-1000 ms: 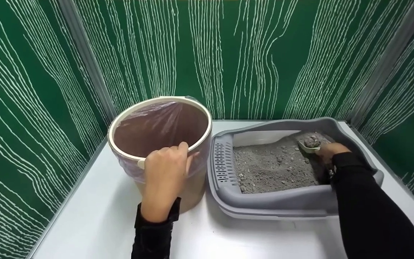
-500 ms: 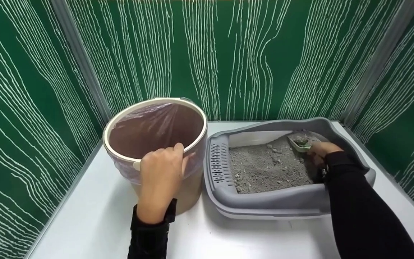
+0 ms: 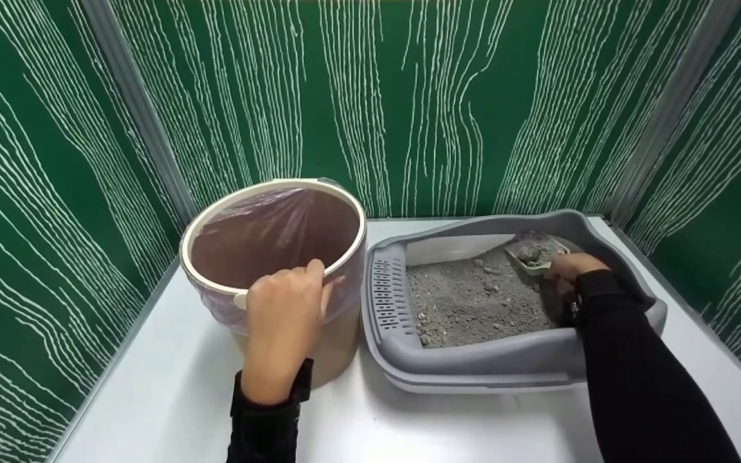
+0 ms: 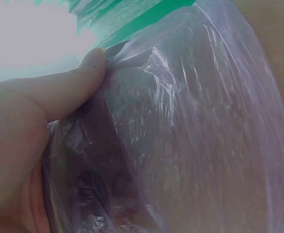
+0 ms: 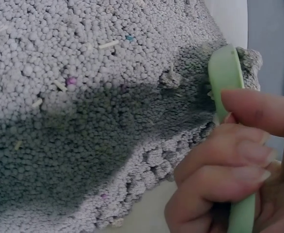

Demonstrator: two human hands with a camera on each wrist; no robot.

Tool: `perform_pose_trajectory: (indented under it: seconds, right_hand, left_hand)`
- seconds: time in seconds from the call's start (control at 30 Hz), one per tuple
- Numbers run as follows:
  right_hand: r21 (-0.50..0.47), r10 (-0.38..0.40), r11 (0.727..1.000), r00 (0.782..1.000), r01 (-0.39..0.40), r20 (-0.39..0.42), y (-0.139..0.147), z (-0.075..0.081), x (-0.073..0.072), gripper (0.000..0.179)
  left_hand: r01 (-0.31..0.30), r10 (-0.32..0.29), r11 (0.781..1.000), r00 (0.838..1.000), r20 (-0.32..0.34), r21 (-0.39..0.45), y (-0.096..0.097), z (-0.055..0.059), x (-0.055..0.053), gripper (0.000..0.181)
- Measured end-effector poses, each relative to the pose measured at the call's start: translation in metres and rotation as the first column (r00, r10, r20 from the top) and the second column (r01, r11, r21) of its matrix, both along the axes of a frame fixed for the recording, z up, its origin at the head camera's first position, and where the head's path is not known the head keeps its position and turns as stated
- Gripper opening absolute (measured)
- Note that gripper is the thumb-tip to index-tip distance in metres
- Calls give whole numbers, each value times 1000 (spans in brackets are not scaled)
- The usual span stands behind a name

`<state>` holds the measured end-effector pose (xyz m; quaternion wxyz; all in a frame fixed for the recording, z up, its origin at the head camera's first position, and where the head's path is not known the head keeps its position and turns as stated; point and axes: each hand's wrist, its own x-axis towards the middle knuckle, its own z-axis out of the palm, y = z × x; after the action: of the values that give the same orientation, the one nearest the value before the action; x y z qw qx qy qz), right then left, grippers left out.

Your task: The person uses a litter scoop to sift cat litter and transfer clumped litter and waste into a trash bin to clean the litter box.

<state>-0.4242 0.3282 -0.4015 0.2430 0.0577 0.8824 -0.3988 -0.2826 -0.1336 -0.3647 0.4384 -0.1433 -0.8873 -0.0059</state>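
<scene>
My left hand (image 3: 283, 315) grips the near rim of a beige trash bin (image 3: 338, 350). In the left wrist view, the thumb presses over a thin, see-through bag liner (image 4: 195, 126) that hangs down the bin's outside. To the right, my right hand (image 3: 573, 267) holds a pale green litter scoop (image 5: 225, 73), fingers curled round its handle. The scoop carries grey clumps (image 5: 251, 63) and is over the far right of the grey litter box (image 3: 493, 360). Green shows between the clumps in the head view. Grey granular litter (image 3: 473, 302) lies heaped in the box.
Bin and box stand side by side on a white table (image 3: 383, 437). The box has a slotted ledge (image 3: 388, 292) on the bin's side and a high back rim. Green panels (image 3: 396, 109) with white wavy lines enclose the back and both sides.
The right hand has shifted the scoop slightly within the box; its load looks lower, with more green showing. The left hand keeps its grip on the bin rim. The head view has drifted a little.
</scene>
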Motion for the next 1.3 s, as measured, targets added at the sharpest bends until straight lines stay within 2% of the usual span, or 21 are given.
perform_pose_trajectory:
  seconds: [0.1, 0.17, 0.43, 0.57, 0.83, 0.97, 1.13, 1.23, 1.3]
  right_hand:
    - [82, 51, 995, 999, -50, -17, 2, -2, -4, 37]
    - [82, 67, 994, 998, -67, 2, 2, -3, -5, 39]
    - [-20, 120, 993, 991, -118, 64, -2, 2, -5, 35]
    - [-114, 119, 988, 986, -105, 115, -1, 1, -12, 31]
    - [-188, 98, 979, 990, -77, 104, 6, -4, -20, 24]
    - [-172, 98, 982, 989, -78, 108, 5, -3, -20, 27]
    - [-131, 95, 988, 993, -87, 62, 5, -3, -19, 19]
    - [-83, 84, 993, 996, -84, -10, 4, -4, -16, 8]
    - [-13, 74, 997, 995, -74, -62, 4, -4, -13, 12]
  left_hand:
    - [13, -13, 1000, 1000, 6, 15, -1, 0, 0, 42]
    - [20, -20, 1000, 1000, 9, 22, -1, 1, 1, 42]
    - [20, -20, 1000, 1000, 10, 22, -1, 2, 1, 40]
    - [11, -11, 1000, 1000, 11, 17, -1, 2, 2, 40]
    - [20, -20, 1000, 1000, 5, 16, 0, 2, 1, 40]
    - [17, -17, 1000, 1000, 13, 18, 0, 2, 1, 39]
    - [15, -15, 1000, 1000, 8, 14, -1, 3, 1, 43]
    - [15, -15, 1000, 1000, 4, 11, -1, 2, 1, 44]
    - [14, -14, 1000, 1000, 2, 8, 0, 2, 1, 43]
